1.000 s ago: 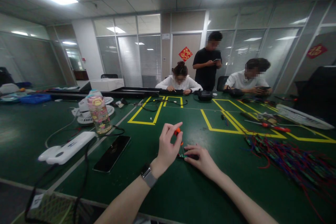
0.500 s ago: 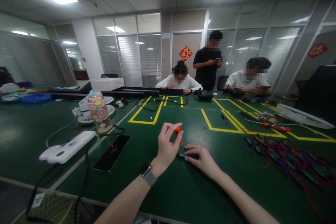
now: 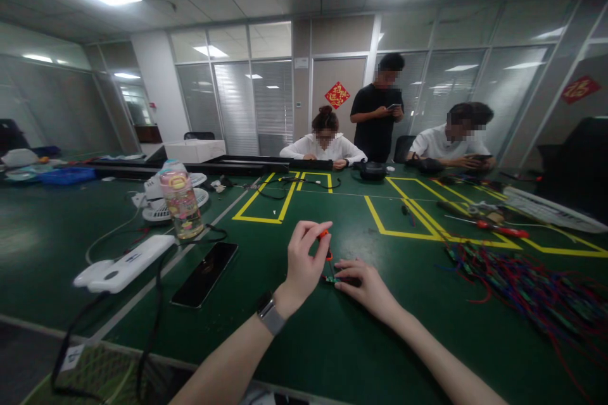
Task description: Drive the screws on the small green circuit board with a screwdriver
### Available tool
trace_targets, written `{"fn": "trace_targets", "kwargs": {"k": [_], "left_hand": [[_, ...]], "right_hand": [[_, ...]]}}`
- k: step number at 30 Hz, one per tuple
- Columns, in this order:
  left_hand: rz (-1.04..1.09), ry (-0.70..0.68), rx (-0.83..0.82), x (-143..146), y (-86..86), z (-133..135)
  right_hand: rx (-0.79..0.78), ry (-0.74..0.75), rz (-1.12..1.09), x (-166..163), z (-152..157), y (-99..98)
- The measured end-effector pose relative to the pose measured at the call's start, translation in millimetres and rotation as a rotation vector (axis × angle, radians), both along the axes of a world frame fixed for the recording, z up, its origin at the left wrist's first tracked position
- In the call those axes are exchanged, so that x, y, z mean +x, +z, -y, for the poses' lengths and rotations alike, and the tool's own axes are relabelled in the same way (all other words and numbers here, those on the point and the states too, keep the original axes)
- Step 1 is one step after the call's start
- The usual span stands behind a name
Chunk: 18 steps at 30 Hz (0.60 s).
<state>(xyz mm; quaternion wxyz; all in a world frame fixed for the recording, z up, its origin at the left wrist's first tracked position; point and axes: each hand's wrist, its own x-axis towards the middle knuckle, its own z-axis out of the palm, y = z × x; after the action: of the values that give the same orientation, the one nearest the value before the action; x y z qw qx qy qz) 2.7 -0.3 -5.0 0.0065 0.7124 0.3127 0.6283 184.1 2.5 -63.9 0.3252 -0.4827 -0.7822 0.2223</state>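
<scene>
My left hand (image 3: 308, 256) is closed around the orange and black handle of a small screwdriver (image 3: 329, 254), held upright with its thin shaft pointing down. Under the tip lies a small green circuit board (image 3: 331, 280) on the table. Fingers of my right hand (image 3: 363, 288) press on the board's right edge and keep it against the green surface. Where exactly the tip meets the board is too small to make out.
Wired circuit boards (image 3: 532, 291) lie heaped at the right, near a red-handled screwdriver (image 3: 503, 230). A phone (image 3: 205, 275), a white power bank-like device (image 3: 130, 264) and a drink bottle (image 3: 181, 205) stand left. Three people are across the green table (image 3: 266, 354).
My left hand's fingers have shifted slightly on the screwdriver handle, covering more of it. The board and my right hand stay in place.
</scene>
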Motion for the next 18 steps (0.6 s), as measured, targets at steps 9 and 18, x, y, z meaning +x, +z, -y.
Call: {"fn": "trace_targets", "kwargs": {"k": [9, 18], "left_hand": [[-0.027, 0.017, -0.01, 0.4, 1.5, 1.3], [-0.035, -0.023, -0.062, -0.3, 0.9, 3.9]], "right_hand": [[-0.005, 0.004, -0.013, 0.5, -0.7, -1.9], [-0.013, 0.015, -0.015, 0.7, -0.2, -0.9]]}}
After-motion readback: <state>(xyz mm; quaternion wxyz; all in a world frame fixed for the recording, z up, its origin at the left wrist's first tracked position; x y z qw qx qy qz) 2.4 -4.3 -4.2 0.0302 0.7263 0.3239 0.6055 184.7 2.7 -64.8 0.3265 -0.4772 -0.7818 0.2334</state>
